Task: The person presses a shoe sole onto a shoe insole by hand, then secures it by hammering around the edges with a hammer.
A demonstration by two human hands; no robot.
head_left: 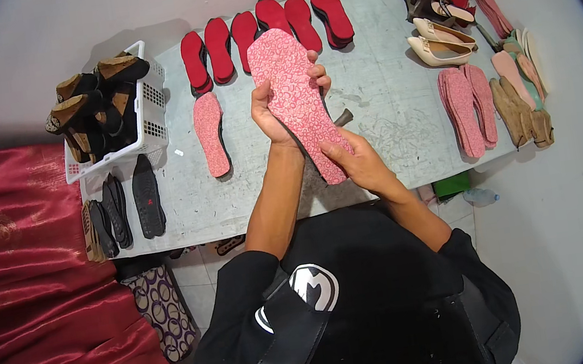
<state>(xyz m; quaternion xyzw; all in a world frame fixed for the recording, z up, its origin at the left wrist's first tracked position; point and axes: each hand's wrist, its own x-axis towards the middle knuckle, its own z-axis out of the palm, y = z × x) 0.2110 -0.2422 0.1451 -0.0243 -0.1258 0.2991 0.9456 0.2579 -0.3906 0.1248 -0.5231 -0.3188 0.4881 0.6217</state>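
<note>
A pink shoe sole [289, 83] with a swirled pattern and a dark underside is held above the table, wide end pointing away. My left hand [273, 119] is closed around its middle from beneath, thumb at the left edge and fingertips curling over the right edge. Lower down, my right hand [364, 163] grips the narrow end, its thumb on top and its fingers hidden below. Left of my left hand, a second pink sole [211, 135] with a dark edge lies on the table. A dark tool [344, 117] shows partly behind the held sole.
Stacks of red soles [219, 48] line the table's [392, 132] far side. A white basket [154, 115] of dark heeled pieces stands left, near black soles [149, 201]. At right are cream shoes [439, 45], pink soles [460, 112] and brown pieces [514, 108]. A red curtain [40, 289] hangs left.
</note>
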